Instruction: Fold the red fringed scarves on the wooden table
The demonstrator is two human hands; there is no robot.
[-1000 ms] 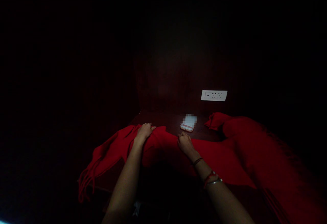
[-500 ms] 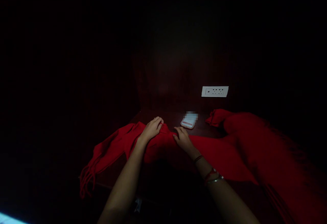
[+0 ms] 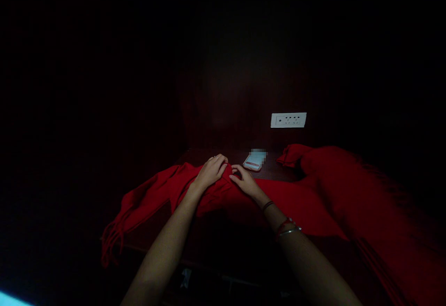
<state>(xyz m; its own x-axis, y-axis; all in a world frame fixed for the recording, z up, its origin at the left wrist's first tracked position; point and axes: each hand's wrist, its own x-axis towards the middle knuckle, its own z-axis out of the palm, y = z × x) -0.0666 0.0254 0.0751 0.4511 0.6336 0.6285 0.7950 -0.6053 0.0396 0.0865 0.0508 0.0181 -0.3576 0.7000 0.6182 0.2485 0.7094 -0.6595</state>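
A long red scarf (image 3: 292, 199) with fringed ends lies across a dark tabletop, its middle bunched up between my hands. My left hand (image 3: 212, 169) is closed on the bunched fold, fingers curled over the far side and thumb towards me. Just to its right, my right hand (image 3: 245, 180) has its thumb and fingertips curved around the same fold, pinching its edge. The two hands are almost touching. On the left, the narrow end of the scarf trails to a fringe; what the left fingertips grip is partly hidden.
A phone (image 3: 253, 162) in a case lies behind my right hand, its upper part blurred out. A white socket panel (image 3: 288, 120) is on the dark wall beyond. More red cloth is heaped at the right. The surroundings are very dark.
My right hand has moved left, closer to my left hand, and the cloth between them is more bunched. The whole view has shifted slightly.
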